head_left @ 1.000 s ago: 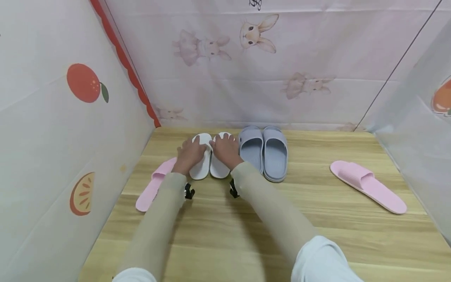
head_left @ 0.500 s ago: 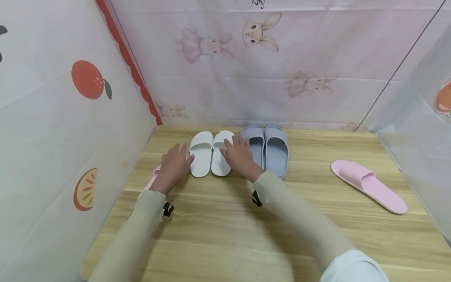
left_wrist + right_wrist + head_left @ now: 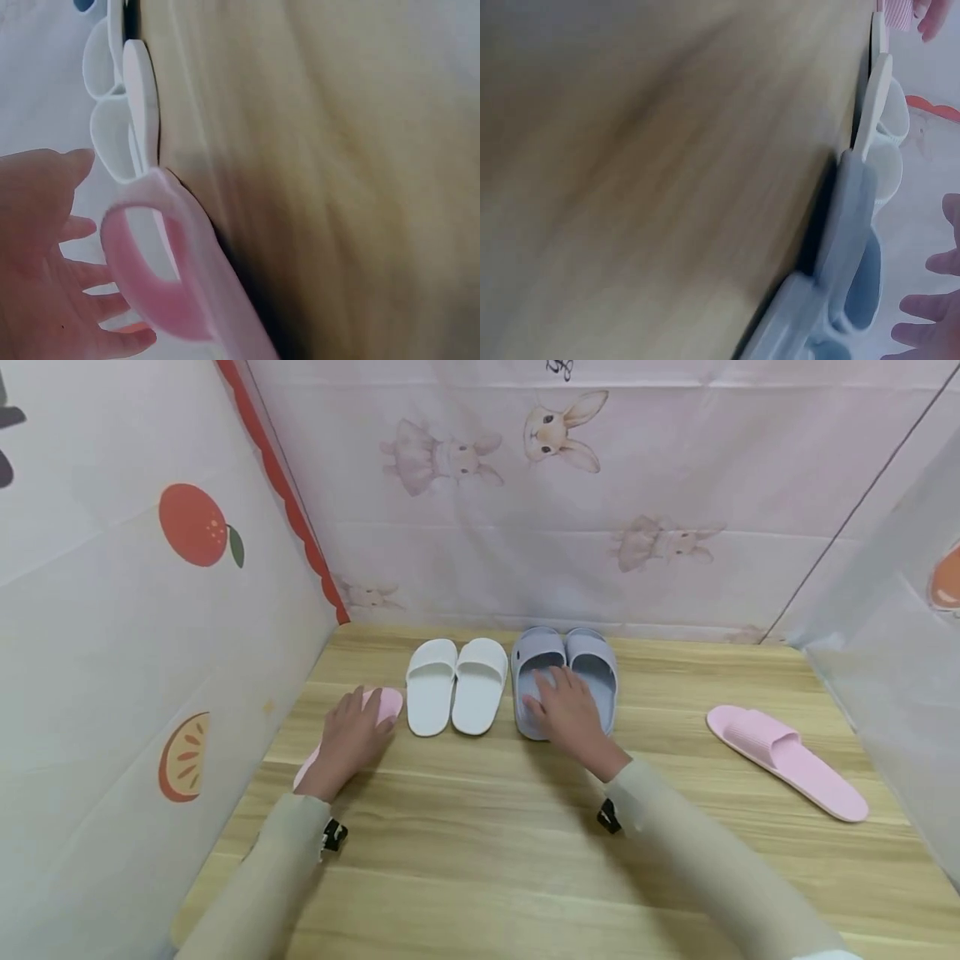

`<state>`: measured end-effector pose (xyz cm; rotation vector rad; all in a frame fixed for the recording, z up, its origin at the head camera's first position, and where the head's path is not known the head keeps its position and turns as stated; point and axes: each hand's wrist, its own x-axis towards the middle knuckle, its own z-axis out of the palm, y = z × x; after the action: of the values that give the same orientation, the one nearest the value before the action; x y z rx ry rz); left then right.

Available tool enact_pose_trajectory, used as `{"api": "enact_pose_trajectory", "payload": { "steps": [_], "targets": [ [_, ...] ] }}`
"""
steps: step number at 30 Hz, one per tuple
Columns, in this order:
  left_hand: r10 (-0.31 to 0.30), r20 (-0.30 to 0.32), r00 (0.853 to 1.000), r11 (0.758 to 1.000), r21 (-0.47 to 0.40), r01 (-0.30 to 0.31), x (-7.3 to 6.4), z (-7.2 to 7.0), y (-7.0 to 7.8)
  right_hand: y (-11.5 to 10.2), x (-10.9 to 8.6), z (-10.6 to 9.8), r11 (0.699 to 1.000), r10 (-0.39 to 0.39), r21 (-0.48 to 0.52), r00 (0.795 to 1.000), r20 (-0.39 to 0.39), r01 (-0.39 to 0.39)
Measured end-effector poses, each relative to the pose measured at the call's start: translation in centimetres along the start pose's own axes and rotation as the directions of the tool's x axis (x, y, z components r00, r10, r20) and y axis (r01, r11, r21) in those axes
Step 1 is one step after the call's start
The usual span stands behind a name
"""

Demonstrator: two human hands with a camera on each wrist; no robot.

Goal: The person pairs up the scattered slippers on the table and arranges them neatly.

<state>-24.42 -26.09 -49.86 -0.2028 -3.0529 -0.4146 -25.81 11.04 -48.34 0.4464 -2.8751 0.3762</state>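
My left hand (image 3: 351, 735) is over the left pink slipper (image 3: 389, 705), covering much of it. In the left wrist view, the fingers of this hand (image 3: 45, 262) are spread, and a gap shows between most of them and the strap of the pink slipper (image 3: 196, 247). My right hand (image 3: 570, 714) hovers over the pair of grey slippers (image 3: 538, 645), hiding part of both. Seen from the right wrist, its fingers are loosely extended and apart from the grey slippers (image 3: 847, 225). Between my hands stands a pair of white slippers (image 3: 429, 697), side by side with toes toward the back wall.
The other pink slipper (image 3: 787, 762) lies slanted on the wooden board (image 3: 480, 860) at the right. A back wall (image 3: 487, 568) with rabbit prints rises behind the shoes. Side walls stand at left (image 3: 90, 693) and right.
Both hands have left the white slippers. My left hand has moved left and down to the pink slipper; my right hand has moved right over the grey pair.
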Motion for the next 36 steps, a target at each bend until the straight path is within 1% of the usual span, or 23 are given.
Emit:
{"api": "enact_pose_trajectory", "payload": {
  "steps": [6,9,12,15,18,21,24,27,30,33,36],
  "targets": [
    [0.011,-0.002,1.0,1.0,-0.021,-0.011,-1.1,0.1,-1.2,3.7,-2.7,-0.9,0.999,-0.029,-0.039,0.998,-0.059,0.027],
    [0.03,0.005,1.0,0.998,-0.051,-0.03,-1.5,0.0,-1.4,6.0,-4.2,-1.4,0.999,-0.019,-0.049,0.997,-0.081,0.015],
    [0.047,0.007,0.999,0.997,-0.064,-0.047,-1.8,0.1,-1.5,8.1,-5.6,-2.0,0.999,0.012,-0.03,0.997,-0.079,-0.014],
    [0.051,0.002,0.999,0.997,-0.061,-0.051,-1.8,0.4,-1.8,10.1,-7.0,-2.7,0.998,0.046,-0.028,0.996,-0.071,-0.048],
    [0.038,0.006,0.999,0.996,-0.078,-0.037,-1.6,0.6,-2.1,12.5,-8.3,-3.6,0.996,0.084,-0.028,0.994,-0.067,-0.086],
    [0.018,0.02,1.0,0.993,-0.12,-0.015,-1.3,0.8,-2.3,15.2,-9.4,-4.8,0.99,0.133,-0.027,0.989,-0.065,-0.135],
    [-0.001,0.037,0.999,0.988,-0.151,0.006,-1.2,0.7,-2.5,17.9,-10.3,-6.1,0.979,0.199,-0.026,0.978,-0.063,-0.201],
    [-0.003,0.042,0.999,0.986,-0.164,0.01,-1.1,0.7,-2.6,20.5,-11.3,-7.3,0.959,0.281,-0.021,0.958,-0.061,-0.283],
    [0.002,0.044,0.999,0.985,-0.172,0.006,-1.2,0.6,-2.6,22.7,-12.3,-8.2,0.938,0.346,-0.013,0.937,-0.053,-0.347],
    [0.004,0.052,0.999,0.983,-0.184,0.006,-1.2,0.5,-2.7,24.5,-13.5,-8.6,0.926,0.376,-0.023,0.926,-0.035,-0.377],
    [0.001,0.071,0.998,0.981,-0.193,0.012,-1.2,0.4,-2.9,25.7,-14.4,-8.5,0.923,0.384,-0.038,0.923,0.006,-0.384]
  ]
}}
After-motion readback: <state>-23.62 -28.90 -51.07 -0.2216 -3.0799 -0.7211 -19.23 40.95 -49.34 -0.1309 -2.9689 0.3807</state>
